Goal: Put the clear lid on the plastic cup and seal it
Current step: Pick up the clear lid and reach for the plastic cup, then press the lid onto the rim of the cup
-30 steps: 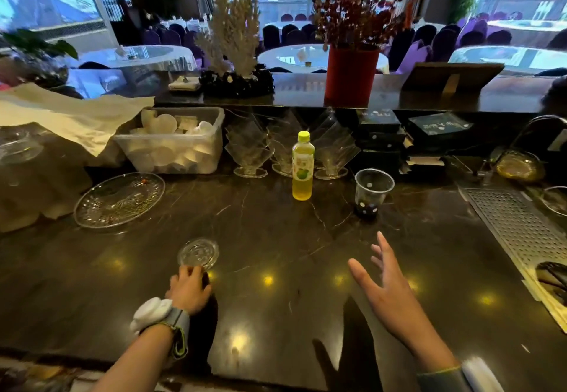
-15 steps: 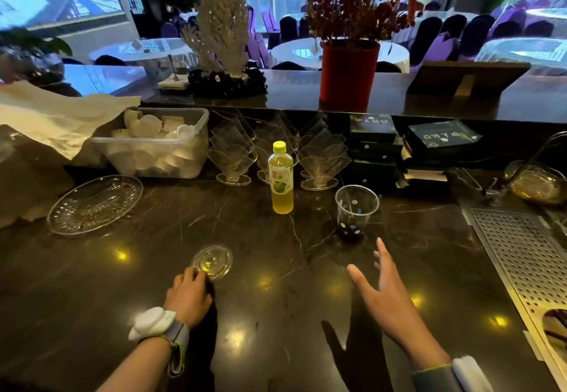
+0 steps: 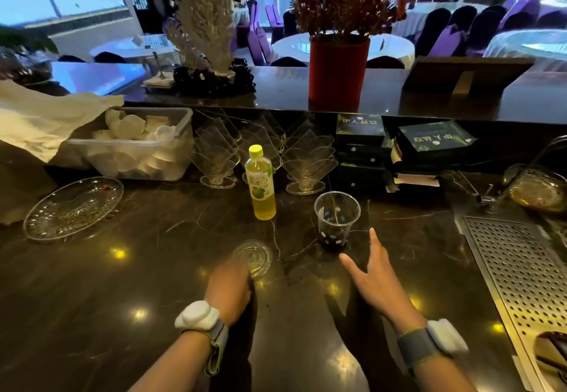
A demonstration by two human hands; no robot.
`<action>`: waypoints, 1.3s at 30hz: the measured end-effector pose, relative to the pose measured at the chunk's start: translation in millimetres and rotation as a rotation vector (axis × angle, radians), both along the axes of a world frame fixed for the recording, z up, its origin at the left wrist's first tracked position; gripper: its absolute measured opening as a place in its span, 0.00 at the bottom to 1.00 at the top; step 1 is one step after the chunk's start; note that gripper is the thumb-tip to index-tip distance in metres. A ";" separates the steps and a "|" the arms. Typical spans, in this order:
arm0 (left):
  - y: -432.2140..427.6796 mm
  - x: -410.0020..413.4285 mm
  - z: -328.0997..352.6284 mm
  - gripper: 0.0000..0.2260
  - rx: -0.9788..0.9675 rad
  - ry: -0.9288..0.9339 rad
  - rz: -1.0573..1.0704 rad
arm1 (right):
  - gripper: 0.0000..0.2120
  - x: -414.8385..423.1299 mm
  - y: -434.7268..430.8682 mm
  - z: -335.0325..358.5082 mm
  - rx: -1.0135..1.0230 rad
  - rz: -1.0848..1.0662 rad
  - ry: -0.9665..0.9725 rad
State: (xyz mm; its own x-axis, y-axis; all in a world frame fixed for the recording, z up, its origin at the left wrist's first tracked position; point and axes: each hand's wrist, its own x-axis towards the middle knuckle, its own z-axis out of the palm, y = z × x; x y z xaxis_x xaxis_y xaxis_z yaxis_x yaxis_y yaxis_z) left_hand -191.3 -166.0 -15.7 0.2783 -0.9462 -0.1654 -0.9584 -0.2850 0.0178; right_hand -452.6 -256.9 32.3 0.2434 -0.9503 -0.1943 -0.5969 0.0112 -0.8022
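A clear plastic cup (image 3: 337, 221) with blue and white dots stands upright and open on the dark marble counter (image 3: 153, 284), right of centre. The round clear lid (image 3: 254, 257) is just left of it, in front of the bottle, and looks slightly blurred. My left hand (image 3: 228, 289) has its fingers curled on the lid's near edge. My right hand (image 3: 372, 278) is spread flat above the counter, fingertips close to the cup's base, a small gap between them, holding nothing.
A yellow-green drink bottle (image 3: 260, 184) stands behind the lid. Clear dessert glasses (image 3: 306, 164) and a tub of white items (image 3: 138, 149) line the back. A glass plate (image 3: 73, 207) lies far left, a perforated metal drain tray (image 3: 518, 281) at right.
My left hand has brought the lid rightward, from well left of the bottle to just in front of it. My right hand has reached forward toward the cup.
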 end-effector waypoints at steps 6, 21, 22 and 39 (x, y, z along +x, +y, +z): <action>-11.0 4.6 -5.7 0.15 -0.126 -0.137 -0.166 | 0.46 15.7 -30.3 -4.7 0.018 -0.001 0.002; -90.8 -43.6 114.0 0.05 -0.628 1.329 0.303 | 0.54 37.2 -72.4 -28.3 0.025 -0.015 -0.335; -91.8 -47.4 114.9 0.05 -0.585 1.442 0.322 | 0.54 37.7 -72.5 -30.5 0.019 -0.016 -0.351; -81.5 -63.0 76.1 0.07 -0.344 1.525 0.451 | 0.40 53.0 -48.1 -36.3 -0.062 0.075 -0.458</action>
State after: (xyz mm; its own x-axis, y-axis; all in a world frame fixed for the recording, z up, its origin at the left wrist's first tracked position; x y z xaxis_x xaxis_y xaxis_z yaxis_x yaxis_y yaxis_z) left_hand -254.3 -247.5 60.4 0.3133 -0.8861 -0.3416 0.1626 -0.3044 0.9386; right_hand -399.6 -304.9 -4.0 0.3592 -0.9333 0.0057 -0.1781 -0.0746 -0.9812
